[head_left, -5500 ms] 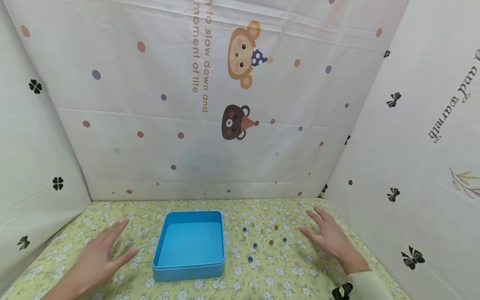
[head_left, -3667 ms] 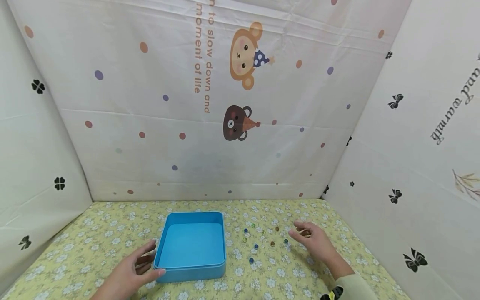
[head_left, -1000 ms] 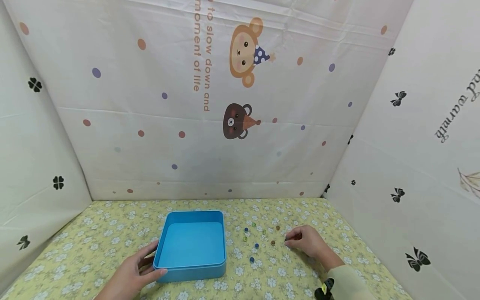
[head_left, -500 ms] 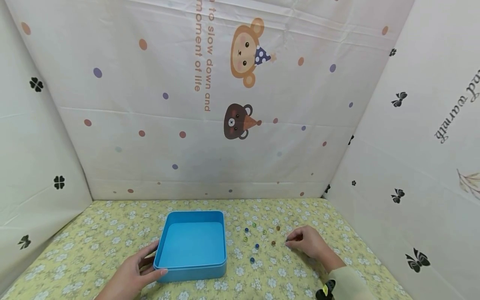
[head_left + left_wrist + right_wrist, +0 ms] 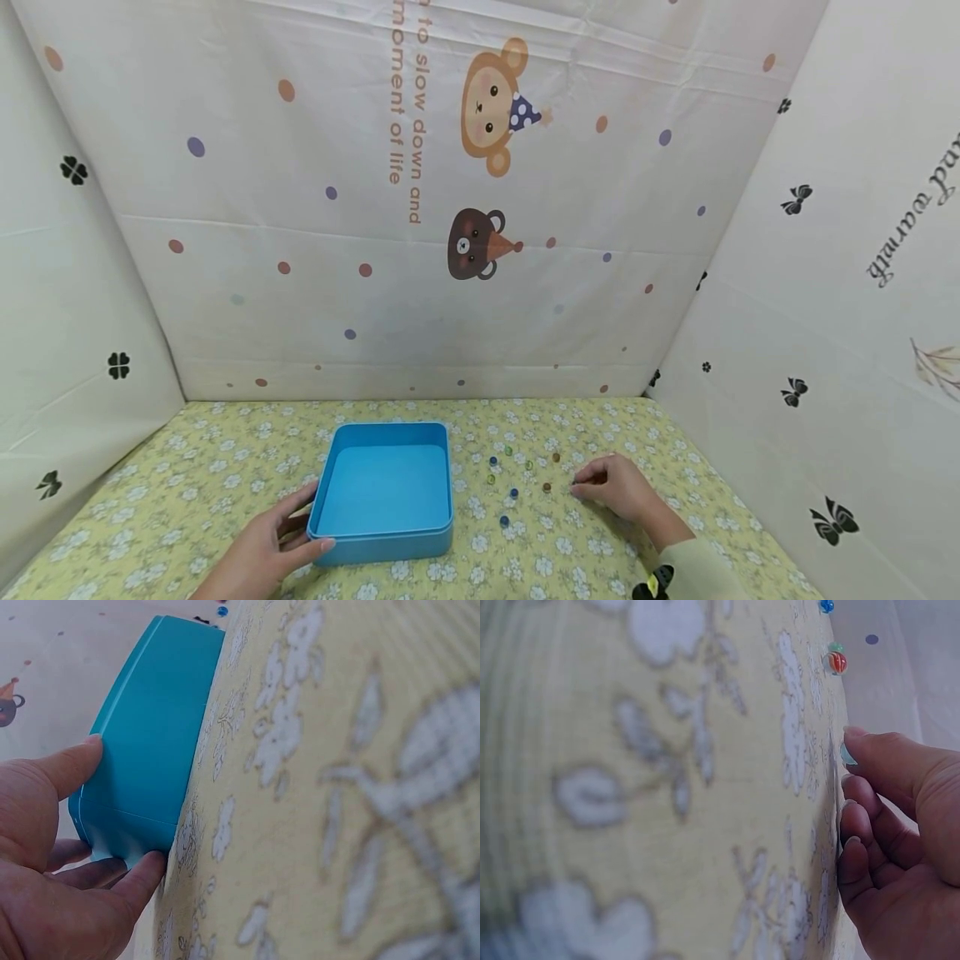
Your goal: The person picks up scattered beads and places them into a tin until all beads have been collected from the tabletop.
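My left hand (image 5: pixel 262 546) grips the near left corner of a square blue open box (image 5: pixel 382 547). In the left wrist view its thumb lies on the box's upper edge, and the other fingers bend against the side wall (image 5: pixel 154 727) close to the cloth. My right hand (image 5: pixel 618 489) is low over the cloth to the right of the loose marbles. Its thumb and index finger pinch a teal marble (image 5: pixel 847 754), which is mostly hidden by the fingertips. The remaining fingers curl close to the cloth.
Several marbles lie between the box and my right hand: blue ones (image 5: pixel 504 522), yellow-green ones (image 5: pixel 491 479) and amber ones (image 5: pixel 547 487). A yellow flowered cloth (image 5: pixel 247 467) covers the table. White printed sheets (image 5: pixel 405 333) stand at the back and both sides.
From hovering open at the sides, my left hand has moved right onto the box corner. My right hand has moved left and down and pinched the teal marble. Both barely move in the last second.
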A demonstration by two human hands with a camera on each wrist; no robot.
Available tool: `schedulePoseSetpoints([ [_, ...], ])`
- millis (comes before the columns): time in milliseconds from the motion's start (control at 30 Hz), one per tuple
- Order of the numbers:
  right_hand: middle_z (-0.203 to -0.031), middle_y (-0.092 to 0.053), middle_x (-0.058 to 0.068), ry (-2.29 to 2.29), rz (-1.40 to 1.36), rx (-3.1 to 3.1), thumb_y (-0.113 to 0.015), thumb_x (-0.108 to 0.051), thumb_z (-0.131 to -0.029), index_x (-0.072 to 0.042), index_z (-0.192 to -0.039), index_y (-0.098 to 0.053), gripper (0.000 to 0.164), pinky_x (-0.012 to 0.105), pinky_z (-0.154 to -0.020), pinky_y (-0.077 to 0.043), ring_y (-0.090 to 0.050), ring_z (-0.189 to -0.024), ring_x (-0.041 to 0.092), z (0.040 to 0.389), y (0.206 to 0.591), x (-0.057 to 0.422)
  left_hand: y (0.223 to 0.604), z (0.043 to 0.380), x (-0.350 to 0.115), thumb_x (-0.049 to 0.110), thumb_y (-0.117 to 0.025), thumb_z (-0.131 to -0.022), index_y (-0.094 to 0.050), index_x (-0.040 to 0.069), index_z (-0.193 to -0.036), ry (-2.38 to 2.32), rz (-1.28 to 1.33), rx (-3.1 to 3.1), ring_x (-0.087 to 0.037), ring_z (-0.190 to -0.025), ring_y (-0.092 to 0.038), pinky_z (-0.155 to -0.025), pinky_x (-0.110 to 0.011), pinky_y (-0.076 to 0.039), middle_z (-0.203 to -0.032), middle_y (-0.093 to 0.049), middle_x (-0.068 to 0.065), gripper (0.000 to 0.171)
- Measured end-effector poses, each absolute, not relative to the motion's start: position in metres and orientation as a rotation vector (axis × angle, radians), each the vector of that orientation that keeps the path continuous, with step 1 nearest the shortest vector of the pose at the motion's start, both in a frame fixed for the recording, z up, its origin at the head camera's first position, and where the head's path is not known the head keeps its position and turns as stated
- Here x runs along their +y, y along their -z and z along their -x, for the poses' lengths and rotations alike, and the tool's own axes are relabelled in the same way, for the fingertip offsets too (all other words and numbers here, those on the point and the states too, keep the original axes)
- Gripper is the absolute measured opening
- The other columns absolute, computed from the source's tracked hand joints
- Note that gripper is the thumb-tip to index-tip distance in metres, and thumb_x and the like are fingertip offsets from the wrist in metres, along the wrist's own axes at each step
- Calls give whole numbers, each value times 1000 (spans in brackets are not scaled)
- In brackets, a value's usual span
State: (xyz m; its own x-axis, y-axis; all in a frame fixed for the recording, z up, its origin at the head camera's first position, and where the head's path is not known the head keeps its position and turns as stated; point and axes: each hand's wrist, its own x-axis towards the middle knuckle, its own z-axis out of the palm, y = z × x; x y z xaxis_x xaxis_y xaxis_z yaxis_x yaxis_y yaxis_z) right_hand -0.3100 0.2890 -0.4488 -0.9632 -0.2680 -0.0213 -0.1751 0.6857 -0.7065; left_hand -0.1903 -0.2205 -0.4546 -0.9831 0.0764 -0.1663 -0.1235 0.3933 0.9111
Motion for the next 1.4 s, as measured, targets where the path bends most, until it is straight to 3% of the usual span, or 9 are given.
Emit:
schedulePoseSetpoints([
  [1400, -105, -76, 7, 1349, 425, 2702, -79, -26, -93, -5, -109, -79, 27, 26, -67, -69, -70, -87, 16, 290, 442, 269, 455, 193, -219, 31, -81, -89, -28, 0, -160, -1587, 62, 2512, -58, -135, -48, -103, -43, -67, -158, -30, -39, 94],
])
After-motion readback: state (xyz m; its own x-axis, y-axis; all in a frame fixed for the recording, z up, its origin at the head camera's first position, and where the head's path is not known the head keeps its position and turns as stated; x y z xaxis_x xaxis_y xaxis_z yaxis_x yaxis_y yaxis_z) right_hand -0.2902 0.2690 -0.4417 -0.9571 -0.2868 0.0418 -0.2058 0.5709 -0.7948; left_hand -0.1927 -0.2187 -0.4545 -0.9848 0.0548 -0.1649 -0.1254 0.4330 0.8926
